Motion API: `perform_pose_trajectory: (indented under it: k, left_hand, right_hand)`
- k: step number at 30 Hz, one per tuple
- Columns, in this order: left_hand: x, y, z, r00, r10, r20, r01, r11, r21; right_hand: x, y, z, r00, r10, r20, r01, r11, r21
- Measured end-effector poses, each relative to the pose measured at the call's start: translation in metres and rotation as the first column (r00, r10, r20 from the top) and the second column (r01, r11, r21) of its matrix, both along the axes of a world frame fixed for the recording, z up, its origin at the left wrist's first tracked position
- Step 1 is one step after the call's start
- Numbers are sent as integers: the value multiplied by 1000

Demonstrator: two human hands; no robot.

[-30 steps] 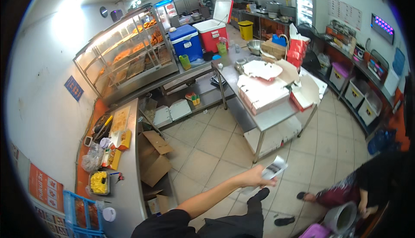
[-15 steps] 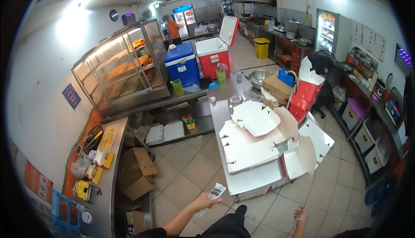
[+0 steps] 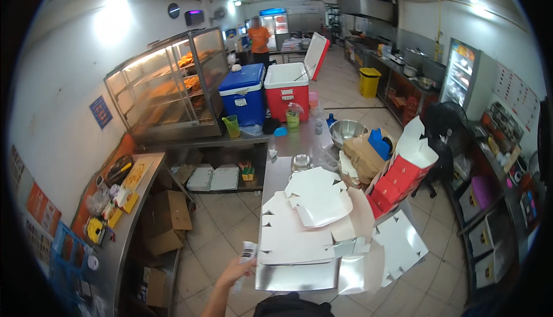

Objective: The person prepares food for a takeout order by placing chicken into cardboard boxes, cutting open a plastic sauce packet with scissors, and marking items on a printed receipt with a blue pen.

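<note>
My left hand (image 3: 235,271) is closed on a small white paper slip (image 3: 249,251) with dark print. The slip stands up from the fingers, just off the near left corner of the steel table (image 3: 276,173). My right hand is out of view. Flat white cardboard box blanks (image 3: 294,233) lie stacked and overlapping over the near half of the table. Folded red-and-white boxes (image 3: 394,184) lean in a row at its right side, beside brown paper bags (image 3: 362,158).
A steel bowl (image 3: 348,130) sits farther back on the table. Behind it stand a blue cooler (image 3: 242,97) and an open red cooler (image 3: 286,95). Left is a heated glass display case (image 3: 167,86); below it lies an open carton (image 3: 167,219). A person in orange (image 3: 259,39) stands far back.
The view has swung and moved nearer the table. My left hand still grips the paper slip, now beside the table corner. My right hand has dropped out of view. The person in orange has turned.
</note>
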State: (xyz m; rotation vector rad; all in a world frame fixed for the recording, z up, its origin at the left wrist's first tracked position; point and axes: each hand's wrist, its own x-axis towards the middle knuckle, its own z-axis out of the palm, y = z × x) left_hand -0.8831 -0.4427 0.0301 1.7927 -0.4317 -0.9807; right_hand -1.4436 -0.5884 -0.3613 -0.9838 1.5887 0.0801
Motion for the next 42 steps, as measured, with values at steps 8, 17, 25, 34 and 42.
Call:
perform_pose_trajectory:
  k: [8,17,25,34,42]
  left_hand:
    - [-61,18,27,931,366,-8,-365,930,31]
    - [-111,29,43,899,436,40,-437,899,22]
    - [-124,-38,60,952,305,29,-301,950,-86]
    - [-124,-72,74,977,201,77,-190,973,-133]
    - [-133,-125,82,994,99,50,-83,962,-258]
  right_hand:
    - [-106,-103,-67,904,395,-163,-404,915,-23]
    - [-76,-115,-78,811,-324,488,332,940,74]
    - [-85,-75,-107,727,611,-313,-672,540,-506]
    - [-57,-125,-54,792,602,-106,-580,686,-438]
    - [-54,-114,-37,801,592,-88,-561,693,-452]
